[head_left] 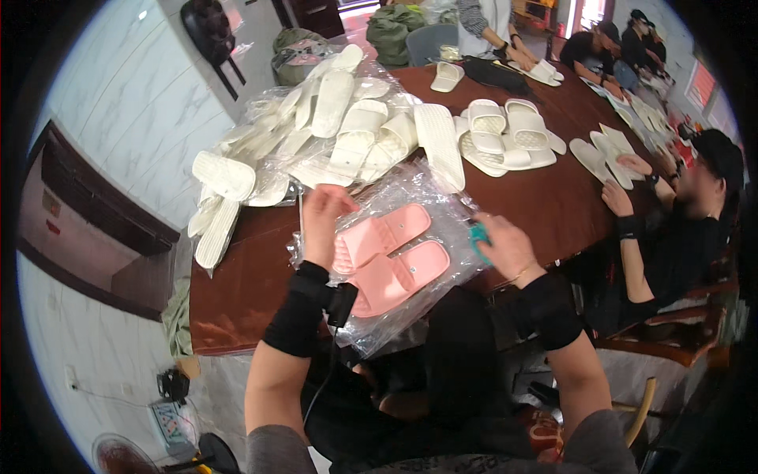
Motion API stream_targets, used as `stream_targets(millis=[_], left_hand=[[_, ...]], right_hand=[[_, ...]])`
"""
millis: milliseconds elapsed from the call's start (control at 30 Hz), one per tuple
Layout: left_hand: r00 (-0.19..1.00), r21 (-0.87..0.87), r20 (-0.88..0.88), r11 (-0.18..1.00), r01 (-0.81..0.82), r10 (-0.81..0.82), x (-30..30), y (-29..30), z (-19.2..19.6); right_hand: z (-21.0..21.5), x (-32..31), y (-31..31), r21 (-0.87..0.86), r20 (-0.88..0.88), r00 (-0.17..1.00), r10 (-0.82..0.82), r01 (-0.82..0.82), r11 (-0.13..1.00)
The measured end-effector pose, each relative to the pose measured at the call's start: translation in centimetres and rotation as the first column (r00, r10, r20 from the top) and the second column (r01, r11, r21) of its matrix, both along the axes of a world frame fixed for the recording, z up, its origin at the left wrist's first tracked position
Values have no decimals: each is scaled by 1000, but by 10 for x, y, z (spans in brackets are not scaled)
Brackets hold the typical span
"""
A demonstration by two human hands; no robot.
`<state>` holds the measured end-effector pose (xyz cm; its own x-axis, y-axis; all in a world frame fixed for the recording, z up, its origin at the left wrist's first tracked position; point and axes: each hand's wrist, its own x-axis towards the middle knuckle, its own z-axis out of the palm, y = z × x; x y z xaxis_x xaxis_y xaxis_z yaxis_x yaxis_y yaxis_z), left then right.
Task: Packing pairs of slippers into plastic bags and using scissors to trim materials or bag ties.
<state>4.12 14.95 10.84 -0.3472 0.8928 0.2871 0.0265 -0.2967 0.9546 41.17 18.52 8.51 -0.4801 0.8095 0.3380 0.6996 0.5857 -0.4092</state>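
Observation:
A pair of pink slide slippers (403, 272) lies side by side on clear plastic bags (466, 229) spread on the brown table in front of me. My left hand (322, 217) is over the bag at the slippers' upper left. Its fingers are curled together, and whatever they may pinch is too small to make out. To the right of the slippers, my right hand (509, 246) grips a small teal-handled tool (478, 241) that looks like scissors. Most of that tool is covered by the fingers. Both of my wrists wear black bands.
Many cream slippers (332, 103) are heaped with plastic at the far left. More cream slippers (505, 130) are stacked mid-table (545, 201). At the right, a seated co-worker's hands (620, 193) touch cream slippers (604, 158). Other people work along the far side.

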Motion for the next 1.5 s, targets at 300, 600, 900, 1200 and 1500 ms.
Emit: stream_targets(millis=[300,600,900,1200,1500], left_hand=[[840,132,234,840,-525,489,-172,-220,50],[412,-151,139,431,-890,900,-240,-486,-85],[341,-289,-510,216,-932,790,-278,-515,-229],[555,191,-767,940,-282,322,-198,-138,-4],[149,-84,-987,977,-195,-55,-126,77,-93]], right_hand=[[-53,44,30,64,244,934,-263,255,965],[-54,44,-57,99,99,982,-161,151,984],[-23,-26,-149,-18,-50,983,176,-177,984],[8,-64,-168,-124,-10,909,418,-416,901],[-1,-53,-141,-153,-13,904,428,-424,892]])
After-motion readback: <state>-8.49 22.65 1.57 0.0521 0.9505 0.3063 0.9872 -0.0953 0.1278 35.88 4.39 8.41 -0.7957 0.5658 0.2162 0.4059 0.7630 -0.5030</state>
